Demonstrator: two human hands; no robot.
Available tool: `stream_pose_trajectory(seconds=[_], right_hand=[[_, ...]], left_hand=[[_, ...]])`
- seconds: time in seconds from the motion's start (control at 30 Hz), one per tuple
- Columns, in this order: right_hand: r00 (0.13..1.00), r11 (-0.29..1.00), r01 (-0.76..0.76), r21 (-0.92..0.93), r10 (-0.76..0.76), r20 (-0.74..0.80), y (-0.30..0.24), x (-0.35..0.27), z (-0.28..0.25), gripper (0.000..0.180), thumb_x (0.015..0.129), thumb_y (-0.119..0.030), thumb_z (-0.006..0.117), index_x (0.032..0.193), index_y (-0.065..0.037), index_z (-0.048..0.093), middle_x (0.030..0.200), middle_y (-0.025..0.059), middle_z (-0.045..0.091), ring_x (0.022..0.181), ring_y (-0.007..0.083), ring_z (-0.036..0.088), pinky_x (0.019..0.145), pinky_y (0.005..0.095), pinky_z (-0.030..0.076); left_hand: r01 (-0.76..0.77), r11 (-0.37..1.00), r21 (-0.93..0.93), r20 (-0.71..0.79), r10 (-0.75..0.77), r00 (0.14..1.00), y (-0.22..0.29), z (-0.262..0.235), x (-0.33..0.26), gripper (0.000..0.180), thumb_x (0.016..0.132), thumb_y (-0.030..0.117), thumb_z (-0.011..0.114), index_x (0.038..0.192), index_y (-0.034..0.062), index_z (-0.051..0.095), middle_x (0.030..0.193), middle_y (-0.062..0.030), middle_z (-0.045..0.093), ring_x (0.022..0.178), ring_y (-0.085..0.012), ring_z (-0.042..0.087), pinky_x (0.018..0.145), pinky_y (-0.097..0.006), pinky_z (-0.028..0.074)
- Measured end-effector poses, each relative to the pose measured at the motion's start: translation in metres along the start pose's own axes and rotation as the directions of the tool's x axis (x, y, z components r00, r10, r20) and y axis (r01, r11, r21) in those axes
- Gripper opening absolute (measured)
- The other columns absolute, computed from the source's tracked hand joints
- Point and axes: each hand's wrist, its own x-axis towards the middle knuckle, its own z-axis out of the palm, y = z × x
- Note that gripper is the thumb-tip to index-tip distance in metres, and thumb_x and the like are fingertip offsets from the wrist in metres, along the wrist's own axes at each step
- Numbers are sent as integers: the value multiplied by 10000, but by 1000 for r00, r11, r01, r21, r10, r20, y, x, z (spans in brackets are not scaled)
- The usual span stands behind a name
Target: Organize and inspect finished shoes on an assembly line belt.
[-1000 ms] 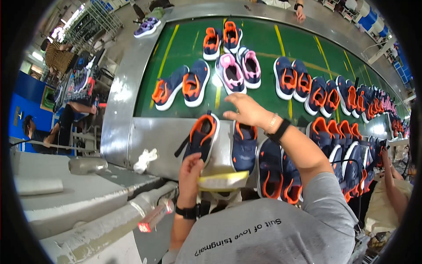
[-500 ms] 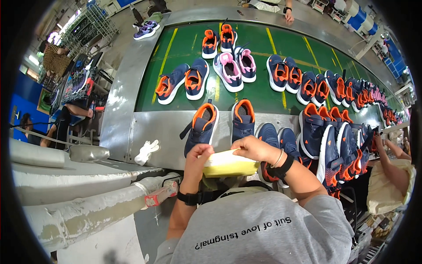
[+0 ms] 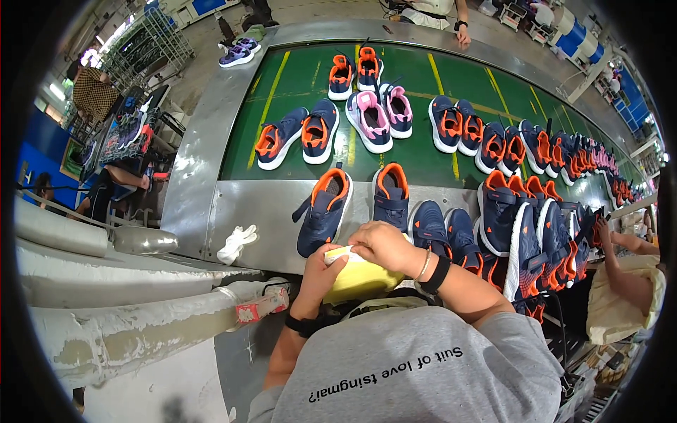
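Note:
At the near edge of the metal ledge I hold a yellow sheet or thin pad (image 3: pixel 363 284) with a paler upper edge; its exact kind I cannot make out. My left hand (image 3: pixel 317 278) grips its left end between thumb and fingers. Pinched at its upper edge is my right hand (image 3: pixel 384 247), close beside the left; whether a small piece is between those fingertips is hidden. Just beyond stand two navy shoes with orange linings, a left-hand one (image 3: pixel 326 211) with its strap loose and another (image 3: pixel 391 196) partly behind my right hand.
More navy and orange shoes (image 3: pixel 518 218) crowd the ledge at right. A green conveyor (image 3: pixel 282 77) carries several pairs, including a pink-lined pair (image 3: pixel 368 121). White gloves (image 3: pixel 238 244) lie at left, above a thick pipe (image 3: pixel 162 331). Co-workers' hands show at far side (image 3: pixel 462 35) and right.
My right hand has slid left along the yellow sheet's upper edge, toward my left hand. The sheet has tilted, its right side now lower. The shoes stay in place.

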Motion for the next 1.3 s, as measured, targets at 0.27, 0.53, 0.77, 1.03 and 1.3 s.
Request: stream_pose_trajectory(seconds=[0.27, 0.53, 0.77, 1.03, 1.3], right_hand=[[997, 941, 77, -330, -62, 55, 23, 14, -6, 290, 694, -113, 629, 969, -34, 581, 882, 96, 550, 933, 277, 517, 790, 386, 406], [951, 732, 296, -614, -164, 263, 94, 104, 29, 207, 679, -157, 611, 850, -41, 610, 834, 93, 624, 912, 247, 555, 893, 345, 357], [994, 967, -102, -234, 90, -62, 10, 69, 54, 277, 775, -271, 601, 808, 0, 554, 665, 163, 603, 625, 328, 608, 577, 395, 486], [1000, 972, -24, -233, 20, -16, 32, 41, 0, 259, 686, -41, 531, 941, -36, 578, 857, 183, 599, 826, 348, 567, 729, 418, 457], [982, 522, 150, -840, 23, 189, 129, 16, -48, 199, 739, -122, 541, 900, -78, 650, 1032, 61, 566, 1098, 238, 448, 882, 330, 373]], left_hand=[[5, 989, 145, -29, -1, 1000, -19, 0, -14, 181, 820, 125, 617, 940, 0, 563, 809, 6, 578, 727, -52, 515, 647, -200, 425], [128, 942, 311, 2, -135, 991, -10, 8, -39, 283, 800, 180, 633, 978, -31, 567, 805, -48, 597, 747, -77, 530, 657, -223, 442], [146, 975, 170, -32, -143, 989, -28, 0, -54, 218, 813, 150, 609, 947, -20, 581, 807, -74, 624, 749, -95, 549, 663, -245, 458], [24, 936, 350, 65, -49, 997, -22, 0, -46, 236, 799, 175, 606, 937, -16, 580, 744, -94, 619, 685, -107, 566, 637, -258, 458], [-303, 817, 491, 222, 219, 950, -7, 9, -31, 157, 744, 89, 598, 864, -12, 599, 1241, -223, 448, 1078, -346, 504, 888, -352, 407]])
